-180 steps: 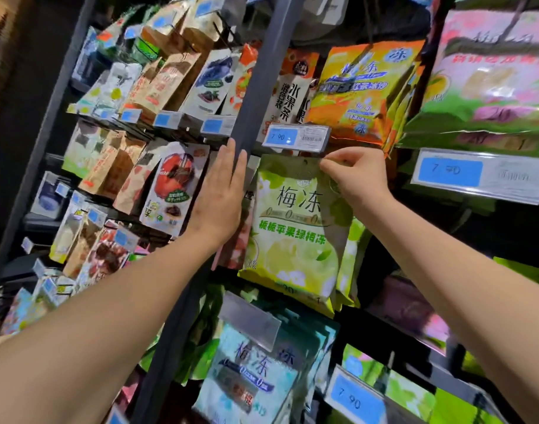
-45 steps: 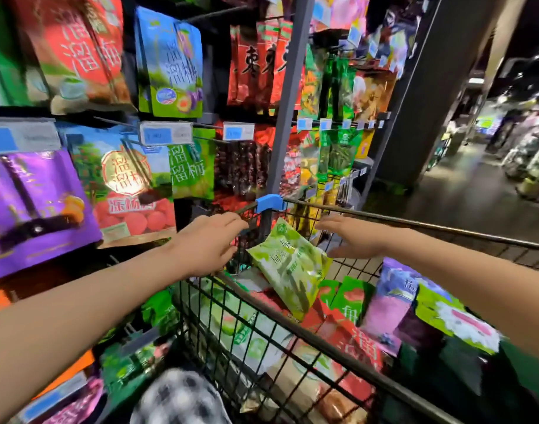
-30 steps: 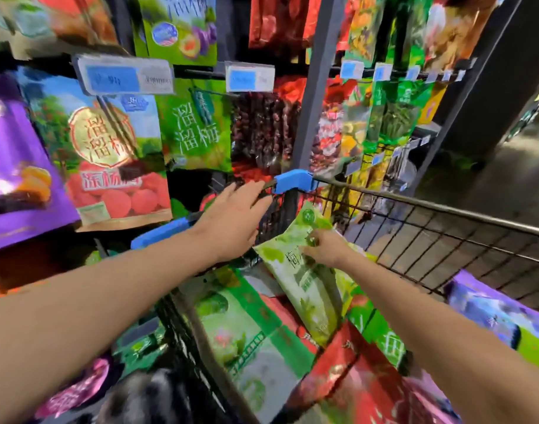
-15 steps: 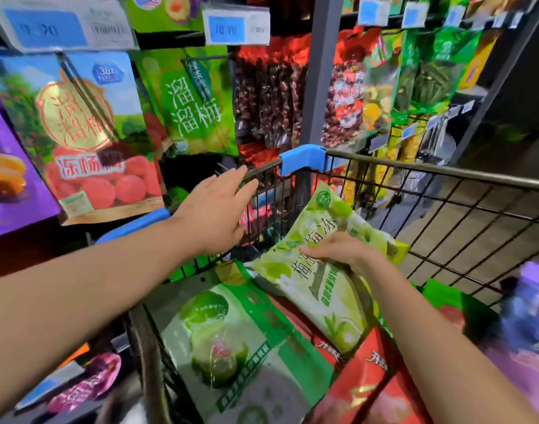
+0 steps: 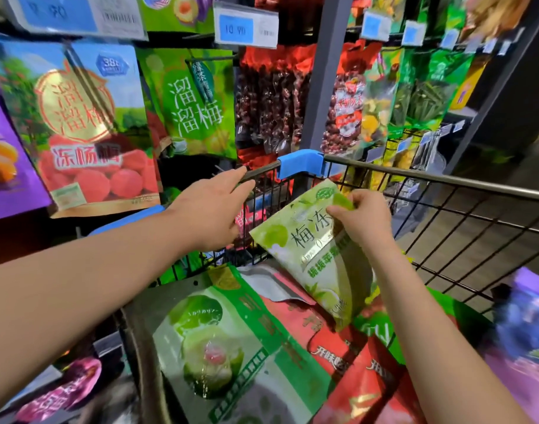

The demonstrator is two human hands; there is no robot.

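One green pouch (image 5: 317, 255) in cart (image 5: 445, 179)

Pouch sits tilted inside the cart, lower end on red packets (image 5: 338, 350). Right hand (image 5: 363, 221) pinches its top corner. Left hand (image 5: 213, 209) lies on the cart rim beside the blue corner guard (image 5: 298, 163), fingers straight.

Green pouch (image 5: 308, 249) from display hook into cart (image 5: 445, 181)

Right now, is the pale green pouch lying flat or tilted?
Tilted: right hand grips the pouch by its top; bottom rests on red packets.
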